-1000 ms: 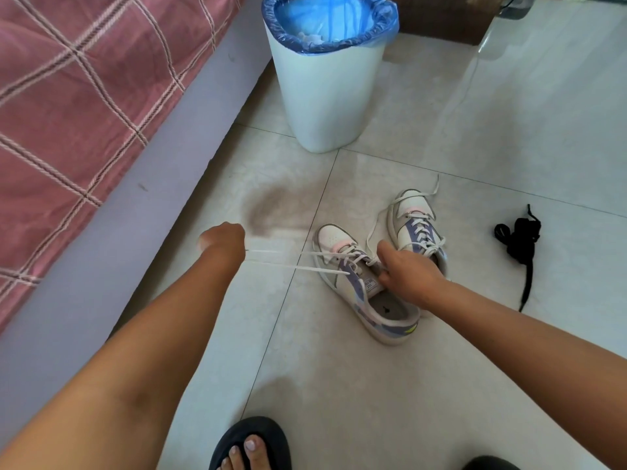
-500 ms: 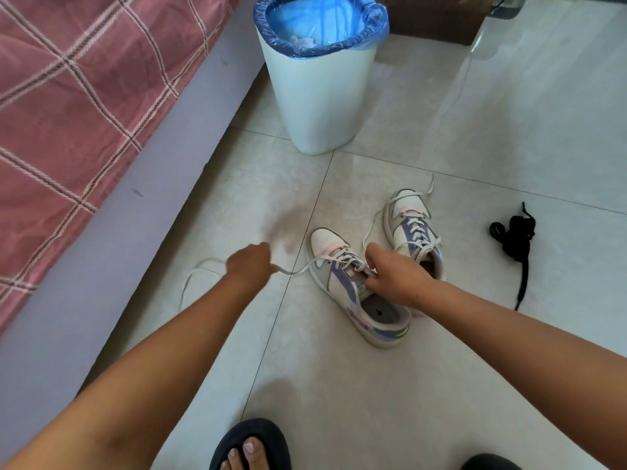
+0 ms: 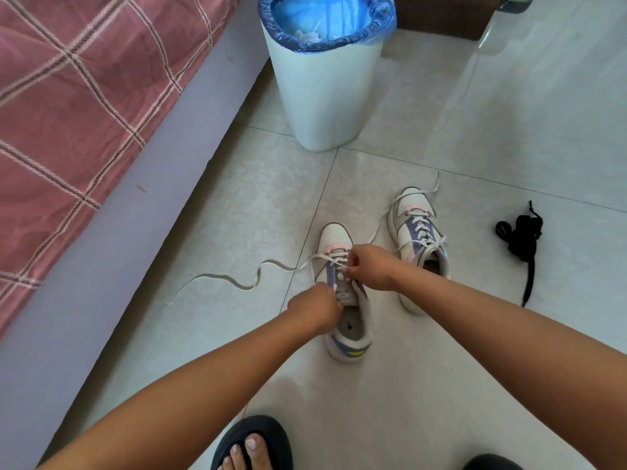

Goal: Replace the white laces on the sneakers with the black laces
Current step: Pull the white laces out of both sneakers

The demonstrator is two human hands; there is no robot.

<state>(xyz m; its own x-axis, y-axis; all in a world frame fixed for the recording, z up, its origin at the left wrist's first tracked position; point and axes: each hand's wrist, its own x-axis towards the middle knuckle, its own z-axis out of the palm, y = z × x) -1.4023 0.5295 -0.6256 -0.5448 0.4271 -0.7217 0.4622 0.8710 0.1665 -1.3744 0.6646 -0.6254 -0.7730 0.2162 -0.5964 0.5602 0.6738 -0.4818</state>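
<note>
- White lace [image 3: 237, 283]: limp, light; loose end trails on floor left of near sneaker [image 3: 346, 300].
- Left hand [image 3: 314, 308]: fingers curled at tongue, apparently pinching lace.
- Right hand [image 3: 368, 266]: fingers pinch a crossing; best hold near eyelets.
- Black laces [image 3: 519, 235]: bundled far right.

The left hand [image 3: 314, 307] covered part of the near sneaker [image 3: 346, 300], its fingers curled out of sight; the right hand [image 3: 371, 266] hid the lacing beneath it. The tongue label's print was too small to read. A black sandal [image 3: 258, 442] was cropped by the bottom edge.
</note>
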